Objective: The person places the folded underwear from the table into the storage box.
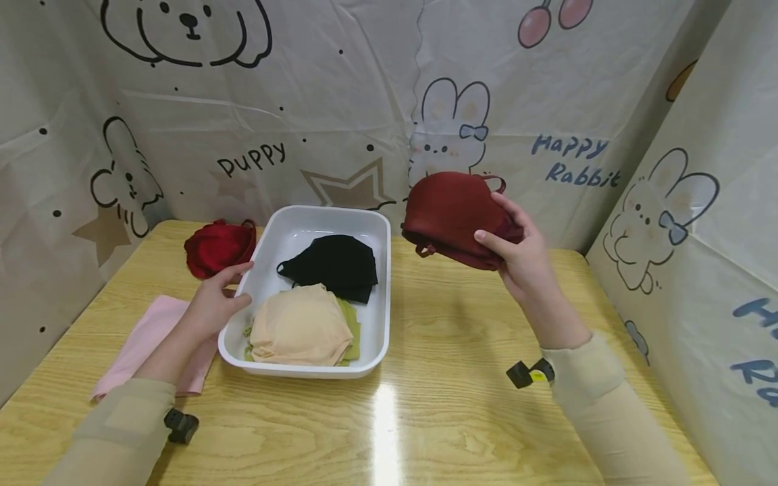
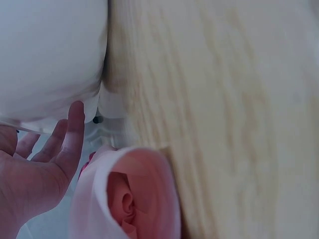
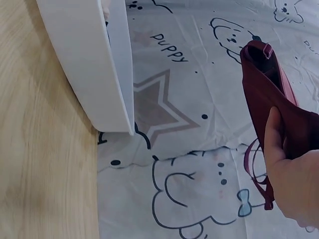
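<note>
My right hand (image 1: pixel 525 260) holds a folded dark red bra (image 1: pixel 452 212) raised above the table, right of the white tray. Its thumb lies on the near side of the cloth, and small strap loops stick out. In the right wrist view the bra (image 3: pixel 274 97) shows edge-on, its cups nested together. My left hand (image 1: pixel 213 300) rests at the tray's left rim, fingers fairly straight against the outer wall in the left wrist view. Inside the tray (image 1: pixel 384 324) lie a black bra (image 1: pixel 334 266), a beige bra (image 1: pixel 300 327) and an olive-green garment (image 1: pixel 351 331) partly hidden under the beige one.
Left of the tray, a bright red bra (image 1: pixel 219 248) lies at the back of the wooden table (image 1: pixel 450 418). A folded pink cloth (image 1: pixel 142 341) lies partly under my left forearm. A printed cloth curtain (image 1: pixel 340 101) hangs behind and along the sides.
</note>
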Available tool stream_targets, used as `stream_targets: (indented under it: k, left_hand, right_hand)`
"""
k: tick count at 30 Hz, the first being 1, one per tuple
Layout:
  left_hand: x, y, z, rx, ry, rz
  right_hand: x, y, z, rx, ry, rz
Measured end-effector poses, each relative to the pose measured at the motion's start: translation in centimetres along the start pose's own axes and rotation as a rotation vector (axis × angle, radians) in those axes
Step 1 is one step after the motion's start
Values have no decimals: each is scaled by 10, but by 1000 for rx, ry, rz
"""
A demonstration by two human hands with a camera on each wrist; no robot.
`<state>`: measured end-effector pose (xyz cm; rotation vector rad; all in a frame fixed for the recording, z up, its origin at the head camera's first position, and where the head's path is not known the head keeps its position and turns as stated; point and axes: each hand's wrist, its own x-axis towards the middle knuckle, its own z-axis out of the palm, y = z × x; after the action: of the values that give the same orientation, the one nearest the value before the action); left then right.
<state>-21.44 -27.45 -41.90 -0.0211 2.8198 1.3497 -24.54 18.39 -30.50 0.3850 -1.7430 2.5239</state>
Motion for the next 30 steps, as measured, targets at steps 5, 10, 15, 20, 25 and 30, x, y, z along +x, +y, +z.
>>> stream_targets:
  k: [5, 10, 15, 20, 25, 30]
  left_hand:
    - [2, -2, 0, 3, 2, 2]
    - [3, -3, 0, 0, 0, 2]
    - [3, -1, 0, 5, -4, 2]
    - [1, 0, 0, 13, -2, 1]
    - [1, 0, 0, 10, -7, -7]
    - [0, 1, -1, 5, -7, -15]
  right_hand:
    - [3, 7, 8, 32, -27, 0]
    - [4, 14, 17, 25, -38, 11]
    - [7, 20, 25, 8, -49, 33]
    - [8, 28, 32, -18, -68, 61]
    - [10, 37, 39, -17, -84, 80]
    - [12, 45, 47, -5, -84, 103]
